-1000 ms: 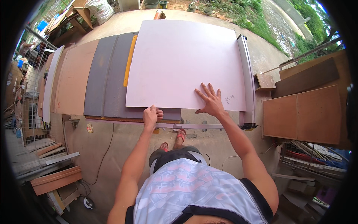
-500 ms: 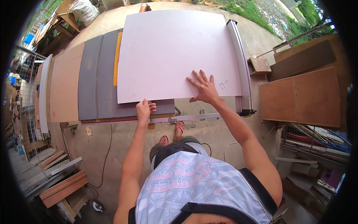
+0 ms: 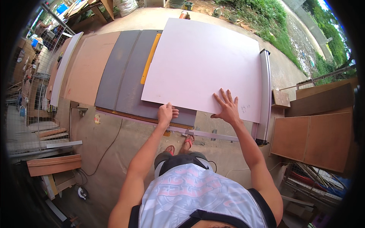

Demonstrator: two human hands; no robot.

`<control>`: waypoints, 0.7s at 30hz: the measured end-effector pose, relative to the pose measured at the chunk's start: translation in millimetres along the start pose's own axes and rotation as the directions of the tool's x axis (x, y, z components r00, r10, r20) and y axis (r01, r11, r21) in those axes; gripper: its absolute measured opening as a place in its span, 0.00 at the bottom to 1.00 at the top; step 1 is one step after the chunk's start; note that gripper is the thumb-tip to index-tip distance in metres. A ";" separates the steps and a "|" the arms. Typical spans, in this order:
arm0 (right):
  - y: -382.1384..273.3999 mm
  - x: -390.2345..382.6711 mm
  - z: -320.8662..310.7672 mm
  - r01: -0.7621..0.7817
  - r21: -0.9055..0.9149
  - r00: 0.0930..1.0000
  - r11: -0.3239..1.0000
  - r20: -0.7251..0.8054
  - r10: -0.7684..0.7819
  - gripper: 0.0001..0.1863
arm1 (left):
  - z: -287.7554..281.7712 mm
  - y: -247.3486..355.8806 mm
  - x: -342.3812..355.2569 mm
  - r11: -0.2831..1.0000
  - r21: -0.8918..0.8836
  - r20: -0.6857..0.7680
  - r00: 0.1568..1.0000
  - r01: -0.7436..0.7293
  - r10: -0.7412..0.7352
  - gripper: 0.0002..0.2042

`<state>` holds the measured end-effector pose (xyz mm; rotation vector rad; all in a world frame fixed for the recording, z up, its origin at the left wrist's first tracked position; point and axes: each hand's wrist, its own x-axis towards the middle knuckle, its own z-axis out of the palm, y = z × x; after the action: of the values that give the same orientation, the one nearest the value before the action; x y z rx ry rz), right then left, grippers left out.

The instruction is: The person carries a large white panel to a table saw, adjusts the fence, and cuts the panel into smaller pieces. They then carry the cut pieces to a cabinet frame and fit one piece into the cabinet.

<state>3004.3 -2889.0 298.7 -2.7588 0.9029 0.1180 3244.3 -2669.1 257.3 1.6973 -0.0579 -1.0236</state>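
Observation:
A large white board (image 3: 201,57) lies on a grey table saw top (image 3: 123,72) with a yellow insert (image 3: 151,57) beside its left edge. My left hand (image 3: 167,112) pinches the board's near edge with its thumb on top. My right hand (image 3: 226,106) rests on the board's lower right with fingers spread, beside some pencil marks. A long metal fence (image 3: 265,93) runs along the board's right side, and a metal rail (image 3: 207,135) crosses below the near edge.
A wooden extension (image 3: 88,68) continues left, near a wire mesh fence (image 3: 34,87). Plywood panels (image 3: 289,138) stand at right. A cord (image 3: 104,163) and a circular saw (image 3: 83,193) are on the floor at lower left. A small person is partly visible at far upper left.
Over the last second the view shifts and turns, so the board and table first appear higher, then lower and more tilted. My hands keep the same hold and position on the board.

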 end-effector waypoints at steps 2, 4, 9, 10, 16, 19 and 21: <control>1.0 0.9 0.2 0.013 0.002 1.000 1.000 -0.015 -0.013 0.67 | 0.5 0.1 1.6 1.000 -0.009 0.003 1.000 0.006 -0.006 0.21; 1.9 2.2 0.5 0.018 -0.003 1.000 1.000 -0.021 -0.018 0.67 | 0.9 -0.2 3.3 1.000 -0.017 0.006 1.000 -0.002 0.002 0.21; 3.3 5.3 0.6 0.028 -0.009 0.999 1.000 -0.033 -0.028 0.66 | 2.1 -1.0 7.5 1.000 -0.021 0.010 1.000 -0.004 0.004 0.21; 3.5 5.9 0.3 0.027 -0.008 0.999 1.000 -0.030 -0.027 0.66 | 2.5 -0.8 8.1 1.000 -0.028 0.011 1.000 -0.004 0.005 0.21; 4.6 8.6 -1.8 0.031 -0.003 0.999 1.000 -0.036 -0.031 0.65 | 5.3 1.4 10.7 0.999 -0.050 -0.016 1.000 -0.022 0.021 0.20; 4.8 9.8 -2.3 0.016 -0.011 1.000 1.000 -0.014 -0.016 0.66 | 6.1 3.9 11.2 1.000 -0.031 -0.005 1.000 -0.004 0.004 0.20; 5.1 10.9 -2.3 0.018 -0.015 1.000 1.000 -0.016 -0.018 0.66 | 6.8 6.0 11.7 1.000 -0.023 -0.003 1.000 0.001 -0.001 0.21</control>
<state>3010.1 -2899.8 298.2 -2.7850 0.8847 0.1004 3249.9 -2682.6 255.0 1.6777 -0.0429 -1.0191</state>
